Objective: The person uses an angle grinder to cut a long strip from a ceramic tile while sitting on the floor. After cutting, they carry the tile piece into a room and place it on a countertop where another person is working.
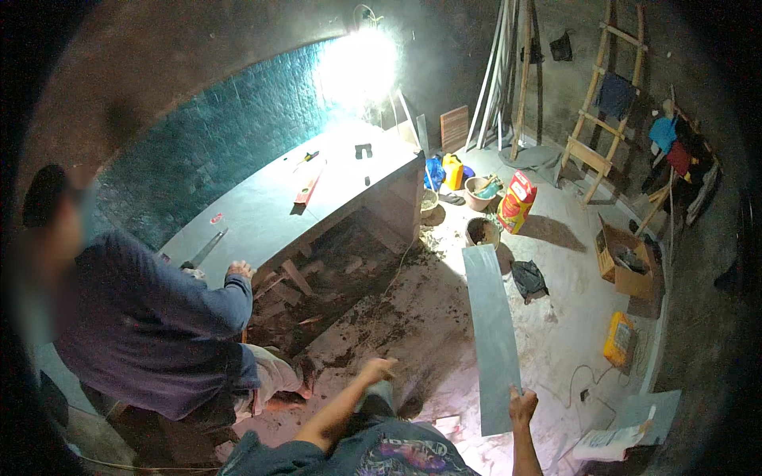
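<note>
My right hand (522, 404) is closed on the long edge of a tall, narrow grey tile strip (494, 341), near its lower end. The strip stands upright at a slight tilt, its far end close to a bucket (482, 230). My left hand (378, 370) is in front of my leg with nothing visible in it, its fingers partly stretched out. To the left, a co-worker in a dark blue sweater (151, 317) is beside a grey-topped counter (262, 214). One hand of the co-worker (240, 271) rests at the counter's front edge.
A red level (309, 186) and a long metal tool (210, 246) lie on the counter. Dirt covers the floor below it. Beyond stand a red-and-yellow bag (517, 202), a yellow jug (452, 170) and a wooden ladder (607, 103). A cardboard box (627, 258) and yellow case (619, 339) are at right.
</note>
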Demonstrator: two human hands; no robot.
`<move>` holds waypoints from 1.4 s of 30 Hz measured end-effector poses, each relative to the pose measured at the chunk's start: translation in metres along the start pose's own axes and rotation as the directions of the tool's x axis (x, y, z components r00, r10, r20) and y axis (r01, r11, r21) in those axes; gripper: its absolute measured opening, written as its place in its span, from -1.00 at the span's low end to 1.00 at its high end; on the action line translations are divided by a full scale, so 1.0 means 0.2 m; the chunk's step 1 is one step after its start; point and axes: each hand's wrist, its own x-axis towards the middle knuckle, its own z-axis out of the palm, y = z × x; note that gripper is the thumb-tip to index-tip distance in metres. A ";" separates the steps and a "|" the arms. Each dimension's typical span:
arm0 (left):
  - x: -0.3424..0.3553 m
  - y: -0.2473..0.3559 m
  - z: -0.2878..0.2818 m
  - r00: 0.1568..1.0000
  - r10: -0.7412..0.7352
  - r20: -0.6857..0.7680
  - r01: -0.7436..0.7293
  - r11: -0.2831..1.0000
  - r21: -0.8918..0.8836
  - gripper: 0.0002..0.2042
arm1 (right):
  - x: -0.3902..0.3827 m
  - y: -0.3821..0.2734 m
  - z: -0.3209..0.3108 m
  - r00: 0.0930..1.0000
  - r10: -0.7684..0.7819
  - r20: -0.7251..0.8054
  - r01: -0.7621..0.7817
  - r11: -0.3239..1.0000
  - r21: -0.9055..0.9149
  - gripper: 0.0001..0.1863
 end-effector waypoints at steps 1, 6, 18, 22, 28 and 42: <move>0.07 -0.05 -0.13 0.850 -0.525 0.043 0.526 0.841 -0.124 -0.51 | 0.15 -0.03 0.01 1.000 -0.023 0.001 0.023 1.000 -0.018 -0.54; 0.02 -0.57 -0.51 0.610 -0.785 0.109 0.690 0.594 0.413 -0.74 | 0.83 -0.40 0.24 0.986 -0.004 0.167 -0.013 0.995 0.103 -0.51; 1.35 -0.83 -0.54 0.702 -0.685 0.197 0.655 0.729 0.198 -0.50 | 2.61 -1.68 0.95 0.936 -0.288 0.203 0.249 0.948 0.197 -0.46; 2.16 -0.12 -1.08 0.806 -0.555 -0.204 0.518 0.830 -0.209 -0.50 | 3.09 -2.14 1.09 0.897 -0.345 0.275 0.308 0.936 0.171 -0.45; 2.96 0.32 -1.40 0.880 -0.454 -0.143 0.308 0.772 -0.556 -0.58 | 3.66 -2.62 1.58 0.799 -0.422 0.429 0.368 0.907 0.207 -0.47; 4.32 0.58 -1.71 0.598 -0.772 -0.215 -0.210 0.108 -0.972 -0.68 | 4.48 -3.40 2.40 0.576 -0.566 0.589 0.403 0.824 0.398 -0.55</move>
